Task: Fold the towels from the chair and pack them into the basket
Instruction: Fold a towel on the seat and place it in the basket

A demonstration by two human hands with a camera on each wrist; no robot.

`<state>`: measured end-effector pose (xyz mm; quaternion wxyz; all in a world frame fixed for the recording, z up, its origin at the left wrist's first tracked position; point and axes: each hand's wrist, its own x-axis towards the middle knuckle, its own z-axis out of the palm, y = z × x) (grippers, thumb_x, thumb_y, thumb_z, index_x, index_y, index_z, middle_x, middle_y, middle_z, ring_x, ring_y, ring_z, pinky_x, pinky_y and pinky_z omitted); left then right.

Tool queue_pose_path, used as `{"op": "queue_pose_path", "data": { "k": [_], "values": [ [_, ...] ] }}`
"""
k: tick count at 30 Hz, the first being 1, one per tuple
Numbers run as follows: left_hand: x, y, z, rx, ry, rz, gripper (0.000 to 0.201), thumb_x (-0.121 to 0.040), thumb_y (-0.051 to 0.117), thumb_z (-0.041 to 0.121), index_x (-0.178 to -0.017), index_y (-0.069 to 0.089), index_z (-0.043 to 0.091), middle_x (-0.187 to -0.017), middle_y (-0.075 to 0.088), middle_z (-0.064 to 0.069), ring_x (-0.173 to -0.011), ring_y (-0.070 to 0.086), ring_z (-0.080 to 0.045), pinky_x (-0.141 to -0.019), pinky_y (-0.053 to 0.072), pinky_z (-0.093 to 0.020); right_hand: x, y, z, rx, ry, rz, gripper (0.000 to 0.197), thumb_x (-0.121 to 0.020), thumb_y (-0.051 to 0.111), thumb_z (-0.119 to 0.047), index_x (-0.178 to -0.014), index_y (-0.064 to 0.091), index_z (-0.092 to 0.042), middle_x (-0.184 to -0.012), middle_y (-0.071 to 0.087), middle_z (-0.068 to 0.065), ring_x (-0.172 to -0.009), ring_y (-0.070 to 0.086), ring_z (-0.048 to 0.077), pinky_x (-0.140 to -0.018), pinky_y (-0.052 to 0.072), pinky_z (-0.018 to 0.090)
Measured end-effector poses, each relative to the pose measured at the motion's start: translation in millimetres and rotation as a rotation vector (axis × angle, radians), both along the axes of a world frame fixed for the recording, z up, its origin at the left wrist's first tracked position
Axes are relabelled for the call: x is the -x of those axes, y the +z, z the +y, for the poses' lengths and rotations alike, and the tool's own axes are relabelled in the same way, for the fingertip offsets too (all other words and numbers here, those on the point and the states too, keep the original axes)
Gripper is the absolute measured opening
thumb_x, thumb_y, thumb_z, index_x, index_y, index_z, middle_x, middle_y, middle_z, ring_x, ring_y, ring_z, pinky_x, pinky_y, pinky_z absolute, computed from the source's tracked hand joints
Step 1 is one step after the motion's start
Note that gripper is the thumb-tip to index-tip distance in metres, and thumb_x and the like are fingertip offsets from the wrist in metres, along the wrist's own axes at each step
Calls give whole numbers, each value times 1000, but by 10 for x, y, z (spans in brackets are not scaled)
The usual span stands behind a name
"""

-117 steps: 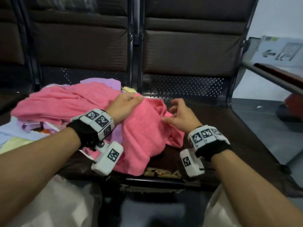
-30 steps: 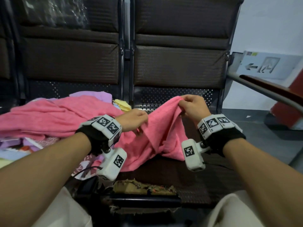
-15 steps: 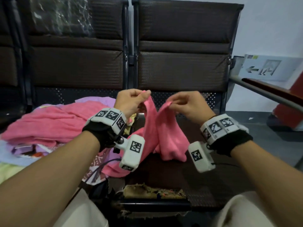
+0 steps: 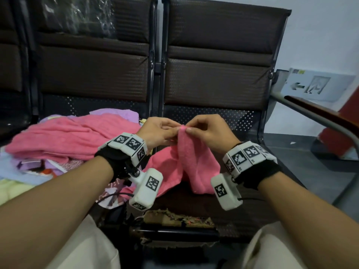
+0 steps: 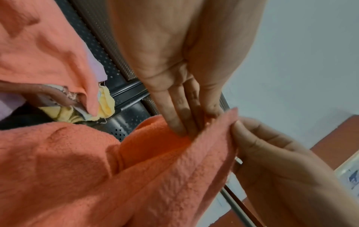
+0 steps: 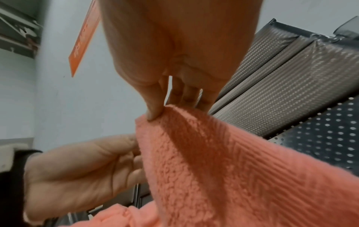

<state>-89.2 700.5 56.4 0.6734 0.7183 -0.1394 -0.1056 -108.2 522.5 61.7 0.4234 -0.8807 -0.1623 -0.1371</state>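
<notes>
From the head view, the left hand (image 4: 158, 131) and right hand (image 4: 210, 131) meet above the seat of the chair (image 4: 215, 78), both pinching the top edge of a pink towel (image 4: 194, 162) right at the fingertips; the cloth hangs doubled below them, its lower end resting on the seat. To the left of the fingers lies a heap of other towels (image 4: 64, 136), pink on top with lilac, yellow and pale blue under it, all unfolded. No basket shows in any view. In the left wrist view, the fingers (image 5: 179, 107) lie straight and pressed together, their tips sunk into a fold of the towel with the thumb closing on the cloth from the other side; the right hand's curled fingers touch the same edge just beside them. In the right wrist view, thumb and forefinger (image 6: 155, 106) nip a corner of the towel, the other fingers held close behind it; the left hand sits just below, against the hanging cloth. As I judge it, this is the first fold of one towel, corners being matched; the rest of the folding, the heap and all the packing remain.
</notes>
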Motion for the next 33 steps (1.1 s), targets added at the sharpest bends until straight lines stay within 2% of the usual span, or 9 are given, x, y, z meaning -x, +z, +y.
{"op": "queue_pose_path", "data": {
  "k": [8,14,19,21,23,26,28,31,33],
  "values": [
    [95,65,-26,126,-81,72,28,-91,56,13,-111,63,-5,-93,68,-18,-79,67,-18,-74,58,-25,9,-56,15,-19,-159,-28,3,-81,73,-23,-81,72,-26,-76,69,-12,-77,64,3,-73,46,18],
    [140,31,-69,26,-1,-108,24,-83,65,2,-107,66,0,-97,69,-18,-74,68,-9,-63,55,-16,62,-45,33,-117,-109,30,5,-81,74,-21,-78,70,-22,-82,72,-1,-82,67,14,-82,55,35],
    [144,68,-76,-63,-12,-230,15,-92,55,7,-98,68,5,-96,67,-22,-82,63,-22,-67,55,-21,110,-36,-79,-132,7,187,20,-83,71,-28,-72,67,-12,-73,66,6,-67,60,16,-67,49,33],
    [101,55,-47,-126,21,-256,17,-95,51,9,-100,66,3,-98,66,-21,-87,62,-25,-76,55,-32,138,-50,-145,-135,73,301,26,-83,71,-30,-68,63,-11,-68,60,6,-63,54,15,-59,44,27],
    [51,34,12,-187,61,-247,19,-97,47,12,-101,64,3,-99,65,-16,-93,61,-28,-88,50,-43,149,-48,-220,-57,112,372,28,-82,72,-34,-68,64,-10,-66,58,2,-62,52,12,-57,40,23],
    [13,-4,120,-196,119,-194,18,-98,44,14,-96,61,10,-92,62,-4,-91,57,-22,-80,50,-39,143,-61,-311,211,88,377,36,-80,72,-40,-75,69,-5,-67,60,2,-62,53,10,-60,42,27],
    [15,-22,173,-129,146,-147,20,-99,42,12,-90,60,12,-91,62,-6,-90,57,-22,-75,50,-34,156,-106,-371,460,73,408,39,-79,70,-49,-77,70,-10,-69,65,5,-63,56,10,-61,47,30],
    [38,-55,249,-47,198,-80,27,-99,37,7,-85,59,14,-100,60,-19,-93,54,-27,-84,46,-40,213,-178,-461,632,104,553,51,-80,64,-57,-93,72,-9,-91,73,8,-80,67,20,-78,53,35],
    [59,-77,316,-11,228,-32,38,-97,35,4,-74,61,17,-84,58,-16,-79,51,-25,-75,43,-38,275,-207,-509,672,125,629,54,-79,60,-62,-97,73,-12,-92,73,3,-82,67,15,-77,51,29]
  ]
}}
